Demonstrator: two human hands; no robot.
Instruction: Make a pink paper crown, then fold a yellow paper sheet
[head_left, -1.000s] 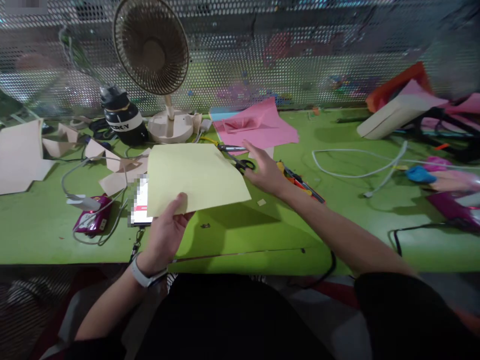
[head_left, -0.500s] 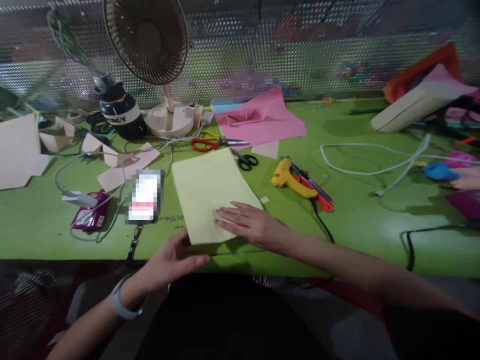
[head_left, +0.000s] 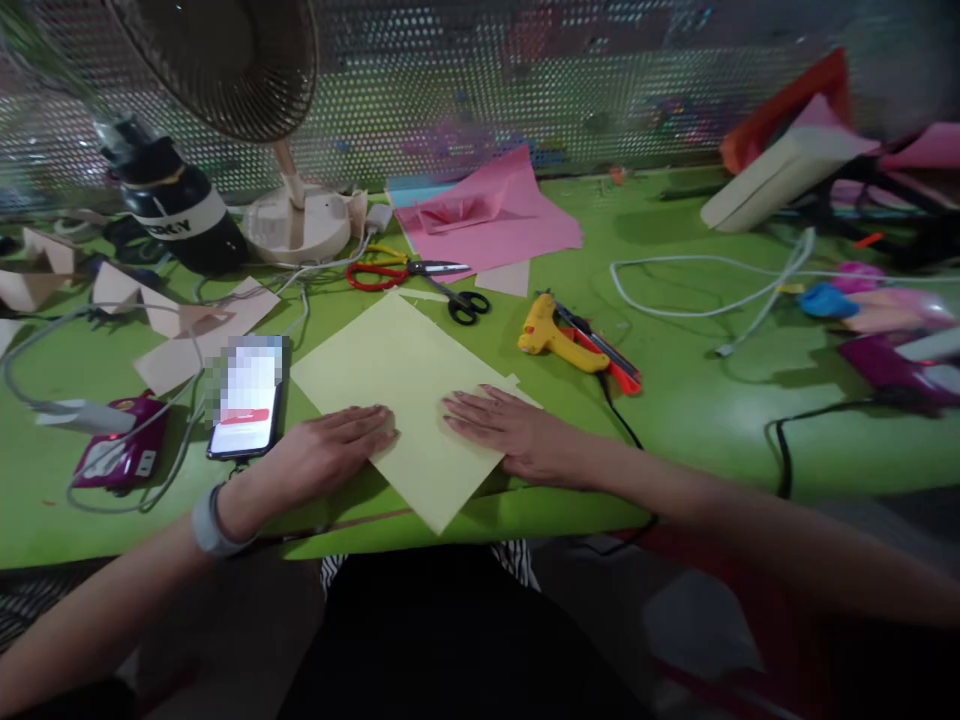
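A sheet of pale yellow paper (head_left: pixel 409 375) lies flat on the green table, turned so one corner points at me. My left hand (head_left: pixel 334 445) rests palm down on its left side, fingers stretched out. On the right side of the sheet my right hand (head_left: pixel 502 425) is also laid flat, its fingers slightly spread. Beyond the paper are red-and-yellow handled scissors (head_left: pixel 382 272) and black-handled scissors (head_left: pixel 466 305). A yellow glue gun (head_left: pixel 559 335) lies to the right against a red-and-black cutter (head_left: pixel 619 368).
A phone (head_left: pixel 251 400) and a purple device with cables (head_left: pixel 124 445) lie on the left. Behind them stand a dark bottle (head_left: pixel 180 215) and a fan (head_left: pixel 296 220). Pink paper (head_left: pixel 540 220) lies at the back. A white cable (head_left: pixel 675 312) loops at the right.
The yellow paper has turned so a corner faces me. My left hand has moved from the near edge onto the sheet. The view has shifted slightly right.
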